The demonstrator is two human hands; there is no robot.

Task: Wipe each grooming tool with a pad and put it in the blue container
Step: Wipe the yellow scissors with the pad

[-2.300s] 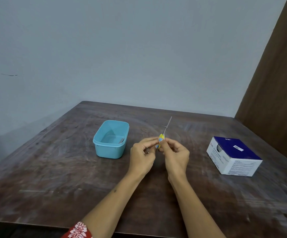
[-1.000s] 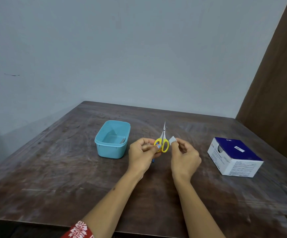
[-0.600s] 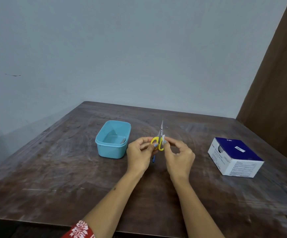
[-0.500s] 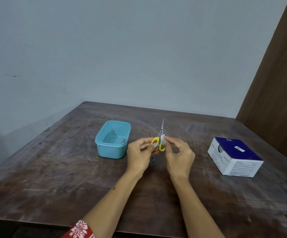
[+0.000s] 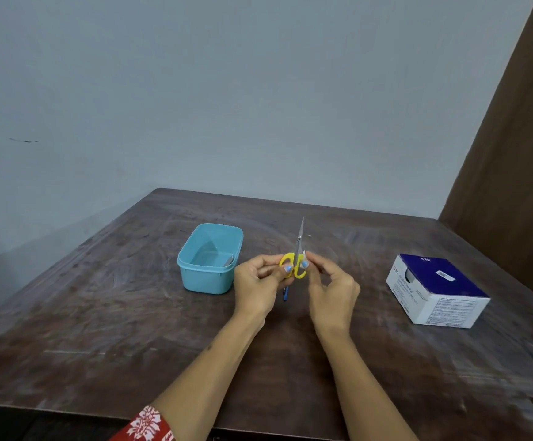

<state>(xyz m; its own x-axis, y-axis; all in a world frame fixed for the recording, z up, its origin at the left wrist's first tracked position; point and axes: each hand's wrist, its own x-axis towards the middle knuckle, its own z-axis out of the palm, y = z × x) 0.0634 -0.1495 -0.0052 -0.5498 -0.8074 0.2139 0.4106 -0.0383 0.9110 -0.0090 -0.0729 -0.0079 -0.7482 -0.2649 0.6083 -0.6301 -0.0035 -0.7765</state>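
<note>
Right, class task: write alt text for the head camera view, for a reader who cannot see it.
Two hands hold yellow-handled scissors upright over a wooden table, the right hand pinching a white pad against them. A blue container sits left, a blue-and-white box right.

The person is wearing a red sleeve point(image 5: 150, 426) with a white floral print on the left arm, showing at the frame's lower edge. Both forearms are showing bare. The fingernails point(image 5: 288, 268) are wearing light blue polish.

Container point(image 5: 209, 261) left of scissors point(image 5: 296, 259); box point(image 5: 437, 291) right.
</note>
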